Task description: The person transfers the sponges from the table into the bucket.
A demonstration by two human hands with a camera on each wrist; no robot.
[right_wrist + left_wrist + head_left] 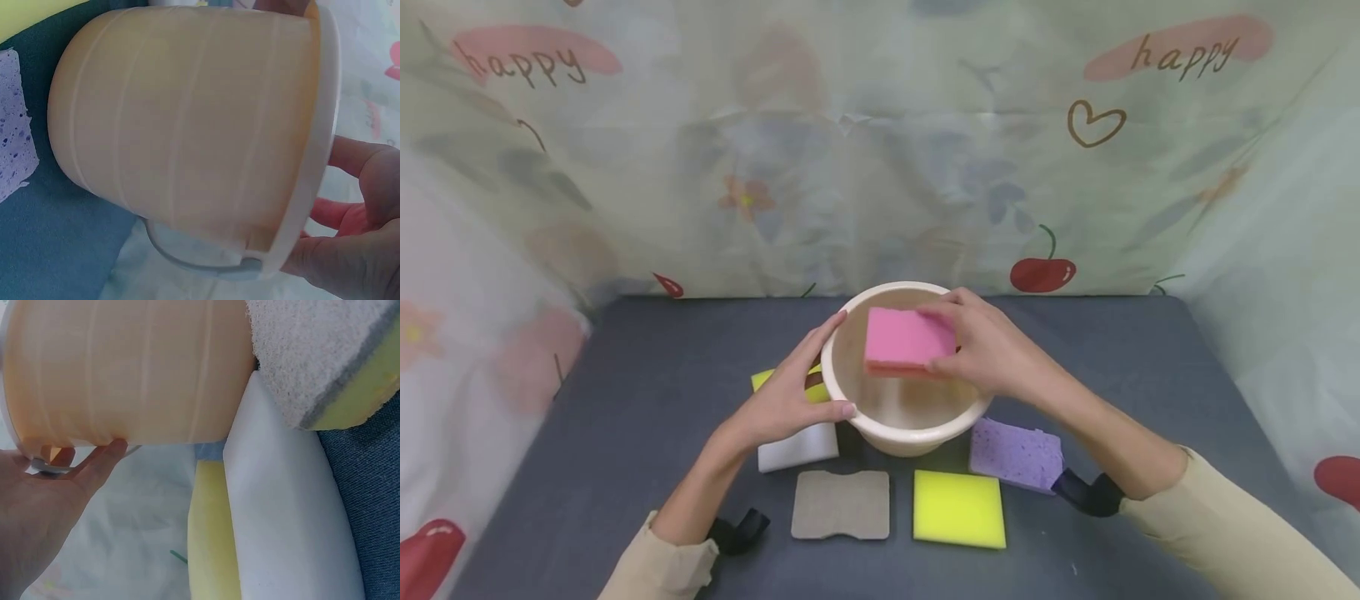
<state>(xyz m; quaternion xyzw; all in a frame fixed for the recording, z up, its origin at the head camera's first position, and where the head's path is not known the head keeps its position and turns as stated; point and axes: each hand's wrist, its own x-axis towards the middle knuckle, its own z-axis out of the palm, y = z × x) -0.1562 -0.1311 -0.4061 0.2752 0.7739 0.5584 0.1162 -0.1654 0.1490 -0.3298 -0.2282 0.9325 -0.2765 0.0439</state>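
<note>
A cream bucket (906, 436) stands upright on the dark table. My left hand (786, 396) grips its left side, thumb over the front of the rim; in the left wrist view the fingers lie against the outer wall. Over the bucket's mouth, my right hand (992, 346) holds a pink sponge (906, 333) by its right end, thumb in front and fingers behind. The sponge's lower edge is darker pink. In the right wrist view, that hand reaches past the rim and the bucket wall (181, 112) hides the sponge.
Around the bucket lie a white sponge (797, 447), a grey-faced scouring sponge (841, 505), a bright yellow sponge (958, 508) and a purple sponge (1017, 452). Another yellow sponge (763, 379) shows partly behind my left hand. A printed curtain (850, 167) rises behind the table.
</note>
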